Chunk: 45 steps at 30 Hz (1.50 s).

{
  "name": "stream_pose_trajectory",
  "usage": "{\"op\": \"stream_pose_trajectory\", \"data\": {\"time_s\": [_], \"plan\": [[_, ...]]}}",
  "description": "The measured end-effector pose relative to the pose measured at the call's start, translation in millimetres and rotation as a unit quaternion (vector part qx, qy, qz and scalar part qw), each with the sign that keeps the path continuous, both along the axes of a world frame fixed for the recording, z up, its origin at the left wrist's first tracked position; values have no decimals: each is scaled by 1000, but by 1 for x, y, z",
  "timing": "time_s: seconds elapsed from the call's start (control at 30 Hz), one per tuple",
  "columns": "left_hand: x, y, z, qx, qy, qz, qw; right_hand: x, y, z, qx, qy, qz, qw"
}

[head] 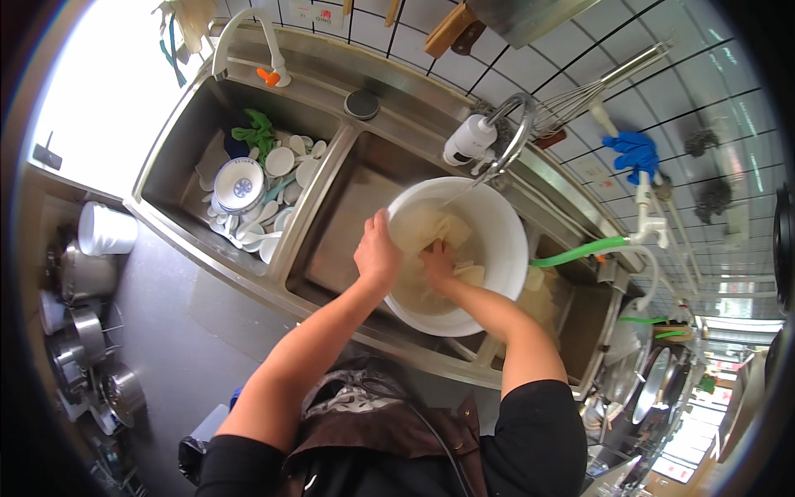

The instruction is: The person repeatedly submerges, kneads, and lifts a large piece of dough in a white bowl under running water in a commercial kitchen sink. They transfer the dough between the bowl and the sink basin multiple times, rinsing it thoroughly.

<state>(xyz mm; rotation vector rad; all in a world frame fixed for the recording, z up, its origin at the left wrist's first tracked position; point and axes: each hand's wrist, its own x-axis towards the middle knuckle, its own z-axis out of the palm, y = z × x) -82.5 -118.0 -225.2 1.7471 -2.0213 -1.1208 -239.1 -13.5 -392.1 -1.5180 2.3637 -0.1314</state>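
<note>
A large round white plastic tub (pixel 506 236) rests over the middle basin of a steel sink. My left hand (pixel 377 250) grips its left rim, with the fingers lying over the edge. Inside, cloudy water surrounds soft pale sheets (pixel 440 226), whose material I cannot make out. My right hand (pixel 440 264) reaches into the water, fingertips against the sheets; whether it pinches them is hidden. A thin stream runs into the tub from a curved metal faucet (pixel 526 133) with a white heater body (pixel 470 140).
The left basin (pixel 171 177) contains white bowls, several spoons and green leaves (pixel 256 133). In the right basin lie pale sheets (pixel 539 298) under a green hose (pixel 581 251). A whisk (pixel 599 93) and blue glove (pixel 632 152) hang on the tiled wall. Steel pots (pixel 87 273) stand at left.
</note>
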Motion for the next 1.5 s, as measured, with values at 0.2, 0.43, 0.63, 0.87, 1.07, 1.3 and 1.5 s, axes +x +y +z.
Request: {"op": "stream_pose_trajectory", "data": {"time_s": [0.2, 0.43, 0.63, 0.87, 1.07, 1.3, 1.5], "plan": [[-3, 1, 1, 17, -25, -3, 1000, 4, -10, -66, 123, -28, 101, 987], [3, 2, 7, -8, 7, -13, 1000, -26, -31, 125, -107, -159, 146, 971], [6, 2, 5, -3, 17, -21, 1000, -55, 4, 366, -369, -150, 52, 916], [6, 1, -3, -6, 14, -28, 1000, -56, 13, 342, -202, -108, -59, 972], [3, 3, -2, -17, 1, -8, 1000, -28, 1, 99, 85, -459, -280, 839], [-1, 1, -6, -28, -12, -5, 1000, 15, -10, -71, 208, -86, 90, 970], [0, 3, -1, 3, -7, 6, 1000, -6, -22, 40, 187, -351, 17, 917]]}}
